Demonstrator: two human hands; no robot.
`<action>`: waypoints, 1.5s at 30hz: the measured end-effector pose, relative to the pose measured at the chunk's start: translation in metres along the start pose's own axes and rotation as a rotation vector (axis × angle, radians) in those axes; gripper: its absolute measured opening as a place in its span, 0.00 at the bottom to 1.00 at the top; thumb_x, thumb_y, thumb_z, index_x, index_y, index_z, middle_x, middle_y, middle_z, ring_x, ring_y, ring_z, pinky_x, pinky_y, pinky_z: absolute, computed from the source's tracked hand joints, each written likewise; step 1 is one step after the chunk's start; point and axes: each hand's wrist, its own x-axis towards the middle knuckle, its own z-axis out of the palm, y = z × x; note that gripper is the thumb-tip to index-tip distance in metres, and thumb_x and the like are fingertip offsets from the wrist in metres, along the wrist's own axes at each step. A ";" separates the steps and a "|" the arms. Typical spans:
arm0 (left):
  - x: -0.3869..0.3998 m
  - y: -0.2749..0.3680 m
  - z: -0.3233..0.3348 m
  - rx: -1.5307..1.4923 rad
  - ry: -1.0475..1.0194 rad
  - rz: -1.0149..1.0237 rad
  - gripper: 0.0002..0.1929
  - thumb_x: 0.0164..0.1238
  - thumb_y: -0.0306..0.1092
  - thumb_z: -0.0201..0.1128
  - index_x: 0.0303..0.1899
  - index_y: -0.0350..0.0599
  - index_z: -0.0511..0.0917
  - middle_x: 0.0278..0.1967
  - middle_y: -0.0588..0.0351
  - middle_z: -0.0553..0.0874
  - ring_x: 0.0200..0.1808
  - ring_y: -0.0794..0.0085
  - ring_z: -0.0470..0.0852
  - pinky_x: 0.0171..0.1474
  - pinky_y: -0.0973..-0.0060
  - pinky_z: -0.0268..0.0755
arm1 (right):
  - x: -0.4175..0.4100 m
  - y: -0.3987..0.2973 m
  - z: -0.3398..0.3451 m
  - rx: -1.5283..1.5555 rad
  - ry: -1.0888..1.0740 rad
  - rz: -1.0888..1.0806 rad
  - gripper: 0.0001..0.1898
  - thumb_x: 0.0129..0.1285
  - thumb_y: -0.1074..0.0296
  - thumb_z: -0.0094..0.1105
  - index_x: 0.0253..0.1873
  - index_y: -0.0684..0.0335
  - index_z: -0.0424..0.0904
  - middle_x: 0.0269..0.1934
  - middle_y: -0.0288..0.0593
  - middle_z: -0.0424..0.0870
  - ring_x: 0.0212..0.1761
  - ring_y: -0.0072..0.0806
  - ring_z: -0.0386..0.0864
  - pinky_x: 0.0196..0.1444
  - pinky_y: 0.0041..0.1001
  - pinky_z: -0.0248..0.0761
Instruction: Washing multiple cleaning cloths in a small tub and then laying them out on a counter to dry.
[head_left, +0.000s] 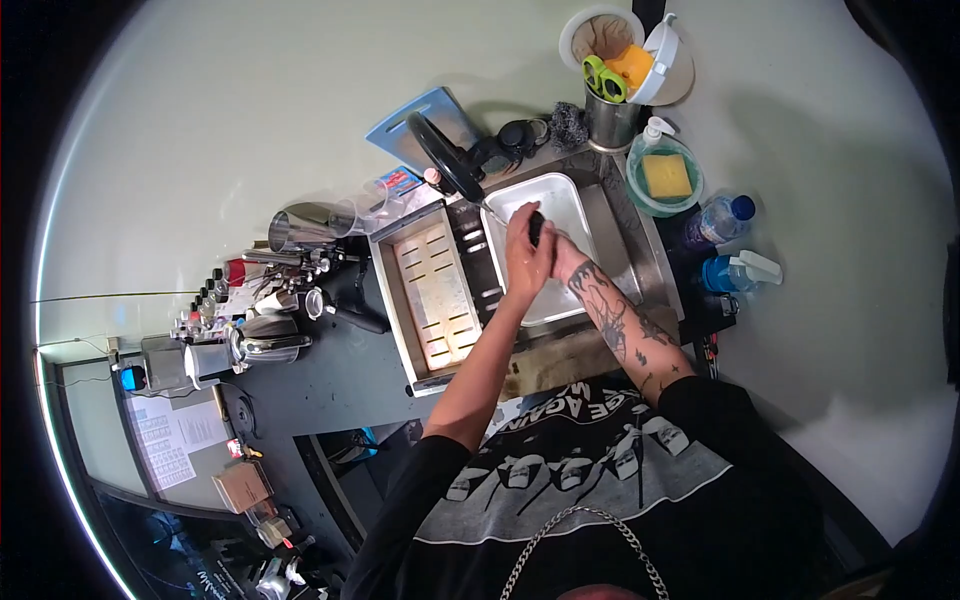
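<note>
My left hand (527, 251) and my right hand (562, 253) meet over a white rectangular tub (577, 196) that sits in the steel sink (611, 214). Between them is a small black object (535, 227), mostly covered by my fingers, so its kind is unclear. Both hands appear closed around it. A thin stream of water (493, 214) falls beside my left fingers from the black curved faucet (442, 150). My left hand looks wet.
Left of the sink is a slotted drip tray (435, 292); beyond it lie a portafilter (345, 311) and a steel pitcher (270, 339). A blue cutting board (424, 127) leans behind the faucet. On the right stand a soap bowl with a yellow sponge (667, 176), a bottle (718, 221) and a spray bottle (735, 271).
</note>
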 end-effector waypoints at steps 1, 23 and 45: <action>-0.002 -0.002 -0.002 0.168 -0.046 0.172 0.25 0.79 0.43 0.63 0.70 0.43 0.76 0.66 0.37 0.80 0.69 0.52 0.80 0.72 0.63 0.70 | -0.004 -0.005 0.001 -0.071 -0.157 0.039 0.16 0.84 0.56 0.47 0.60 0.57 0.81 0.52 0.42 0.89 0.53 0.35 0.88 0.56 0.38 0.85; 0.035 -0.005 0.000 -1.219 0.344 -0.808 0.25 0.83 0.57 0.57 0.37 0.42 0.82 0.32 0.54 0.86 0.34 0.65 0.85 0.42 0.63 0.79 | -0.053 -0.003 0.077 -0.154 -0.019 -0.223 0.23 0.80 0.42 0.54 0.62 0.53 0.84 0.57 0.37 0.89 0.57 0.29 0.86 0.66 0.32 0.74; 0.031 -0.003 -0.004 -0.772 0.586 -0.650 0.18 0.87 0.48 0.51 0.47 0.42 0.79 0.41 0.57 0.80 0.41 0.73 0.77 0.45 0.70 0.72 | -0.049 0.001 0.100 -0.275 -0.062 -0.335 0.27 0.85 0.46 0.47 0.76 0.56 0.75 0.70 0.38 0.80 0.69 0.28 0.78 0.75 0.30 0.67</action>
